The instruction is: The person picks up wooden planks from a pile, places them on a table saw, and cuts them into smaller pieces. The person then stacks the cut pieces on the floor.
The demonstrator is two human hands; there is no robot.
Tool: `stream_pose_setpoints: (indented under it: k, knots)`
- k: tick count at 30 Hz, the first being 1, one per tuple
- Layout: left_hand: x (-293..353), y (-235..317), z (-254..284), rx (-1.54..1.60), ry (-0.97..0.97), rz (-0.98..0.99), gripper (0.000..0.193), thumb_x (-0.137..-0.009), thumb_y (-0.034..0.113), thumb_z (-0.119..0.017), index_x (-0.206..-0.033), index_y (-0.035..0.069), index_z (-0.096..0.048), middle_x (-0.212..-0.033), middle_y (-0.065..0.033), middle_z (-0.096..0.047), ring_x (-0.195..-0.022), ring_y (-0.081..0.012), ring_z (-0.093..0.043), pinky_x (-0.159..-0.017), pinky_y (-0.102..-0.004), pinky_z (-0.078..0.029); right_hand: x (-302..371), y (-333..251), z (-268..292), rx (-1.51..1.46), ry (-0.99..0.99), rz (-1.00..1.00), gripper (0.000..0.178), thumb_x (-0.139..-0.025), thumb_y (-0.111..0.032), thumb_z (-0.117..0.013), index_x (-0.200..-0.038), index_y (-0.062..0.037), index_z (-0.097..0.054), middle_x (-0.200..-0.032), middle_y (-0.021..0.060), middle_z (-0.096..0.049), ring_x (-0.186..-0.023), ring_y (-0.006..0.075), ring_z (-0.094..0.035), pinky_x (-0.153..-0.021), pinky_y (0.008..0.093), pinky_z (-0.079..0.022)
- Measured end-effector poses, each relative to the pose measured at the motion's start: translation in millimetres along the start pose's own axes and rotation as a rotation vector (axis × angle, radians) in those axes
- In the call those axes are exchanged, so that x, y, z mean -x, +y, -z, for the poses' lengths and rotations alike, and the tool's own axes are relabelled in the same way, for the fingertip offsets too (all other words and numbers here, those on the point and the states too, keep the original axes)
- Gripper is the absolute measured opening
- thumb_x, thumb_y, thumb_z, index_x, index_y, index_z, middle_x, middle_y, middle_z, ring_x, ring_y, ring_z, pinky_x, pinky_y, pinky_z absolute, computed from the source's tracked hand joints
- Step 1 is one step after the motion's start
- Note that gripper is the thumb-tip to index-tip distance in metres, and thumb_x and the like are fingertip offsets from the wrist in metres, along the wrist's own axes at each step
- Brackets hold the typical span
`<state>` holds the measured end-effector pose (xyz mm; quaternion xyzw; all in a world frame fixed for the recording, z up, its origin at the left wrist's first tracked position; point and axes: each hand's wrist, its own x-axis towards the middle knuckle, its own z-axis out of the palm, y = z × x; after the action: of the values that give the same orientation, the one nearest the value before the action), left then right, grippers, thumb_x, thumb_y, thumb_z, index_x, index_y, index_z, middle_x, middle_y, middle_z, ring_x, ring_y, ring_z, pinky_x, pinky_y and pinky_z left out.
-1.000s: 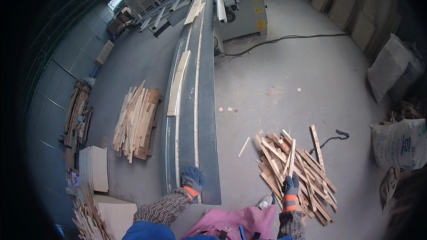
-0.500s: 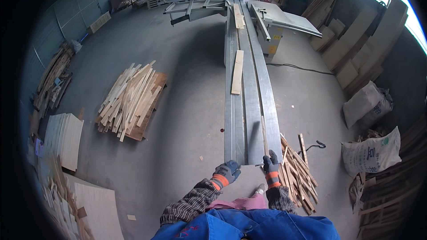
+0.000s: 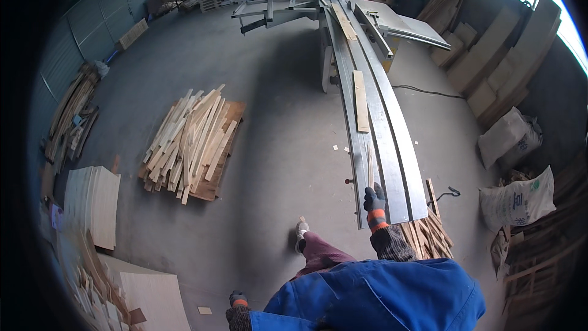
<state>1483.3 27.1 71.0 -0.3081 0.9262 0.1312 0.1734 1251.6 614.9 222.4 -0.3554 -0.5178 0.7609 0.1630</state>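
My right hand [image 3: 375, 198], in a grey glove with an orange cuff, is closed around the near end of a narrow wooden strip [image 3: 370, 163]. The strip points away from me over the long metal sliding table [image 3: 401, 175] of a panel saw. Down by my left side, away from the table, my left hand [image 3: 238, 298] is gloved too, its fingers curled, with nothing seen in it. Farther along the table lies a flat pale board [image 3: 361, 102]. Another board [image 3: 343, 22] rests near the far end, close to the saw's fence [image 3: 375, 32].
A heap of wooden strips [image 3: 191, 141] lies on a brown board left of the saw table. More strips [image 3: 429, 233] are on the floor at its near right. White sacks [image 3: 516, 198], leaning panels [image 3: 484, 46] and a black cable [image 3: 427, 91] are on the right. Panels [image 3: 98, 202] stand at left.
My left hand has left the table's near end and dropped to my side. My right hand still grips the strip, now over the table's left part. My body has turned and a foot has stepped left.
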Motion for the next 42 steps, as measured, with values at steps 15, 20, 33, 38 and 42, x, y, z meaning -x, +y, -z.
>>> stream_pose_setpoints:
  k: [15, 20, 33, 38, 42]
  knots:
    - [-230, 228, 86, 0.265, -0.122, -0.071, 0.025, -0.079, 0.024, -0.058, -0.097, 0.010, -0.068, -0.096, -0.0203, -0.066, -0.092, -0.0375, -0.063, -0.076, -0.0468, -0.051, -146, 12, -355, 0.005, -0.318, -0.190, 0.026, -0.083, -0.014, -0.062, -0.108, -0.0133, -0.056, -0.055, -0.0054, -0.042, -0.037, 0.0066, -0.034, -0.033, 0.0234, -0.026]
    - [-298, 274, 120, 0.286, -0.095, -0.048, 0.025, -0.079, 0.024, -0.058, -0.098, 0.010, -0.068, -0.096, -0.0203, -0.066, -0.091, -0.0373, -0.063, -0.076, -0.0466, -0.051, -178, -2, -413, -0.054, -0.436, -0.217, 0.012, -0.084, -0.013, -0.060, -0.095, -0.0157, -0.055, -0.052, -0.0070, -0.038, -0.036, 0.0059, -0.033, -0.032, 0.0225, -0.023]
    - [-562, 423, 146, -0.158, -0.323, -0.204, 0.027, -0.079, 0.025, -0.057, -0.099, 0.010, -0.069, -0.096, -0.0202, -0.066, -0.091, -0.0368, -0.064, -0.076, -0.0462, -0.052, -289, -28, -374, -0.023, 0.167, -0.193, 0.027, -0.084, -0.026, -0.062, -0.107, -0.0128, -0.057, -0.054, -0.0006, -0.044, -0.036, 0.0108, -0.036, -0.032, 0.0264, -0.026]
    - [-744, 532, 172, -0.904, -0.346, -0.757, 0.028, -0.079, 0.025, -0.057, -0.099, 0.010, -0.069, -0.096, -0.0201, -0.067, -0.091, -0.0366, -0.064, -0.076, -0.0460, -0.052, -339, -63, -389, -0.054, 0.397, -0.080, 0.029, -0.088, -0.039, -0.056, -0.097, -0.0115, -0.057, -0.059, 0.0040, -0.049, -0.036, 0.0143, -0.041, -0.032, 0.0279, -0.031]
    - [-837, 651, 205, -0.523, -0.046, -0.623, 0.028, -0.079, 0.028, -0.057, -0.094, 0.008, -0.068, -0.093, -0.0213, -0.066, -0.088, -0.0379, -0.064, -0.074, -0.0482, -0.052, -387, -90, -443, -0.125, 0.381, -0.033, 0.030, -0.089, -0.034, -0.055, -0.105, -0.0091, -0.058, -0.059, 0.0028, -0.049, -0.037, 0.0127, -0.041, -0.033, 0.0261, -0.031]
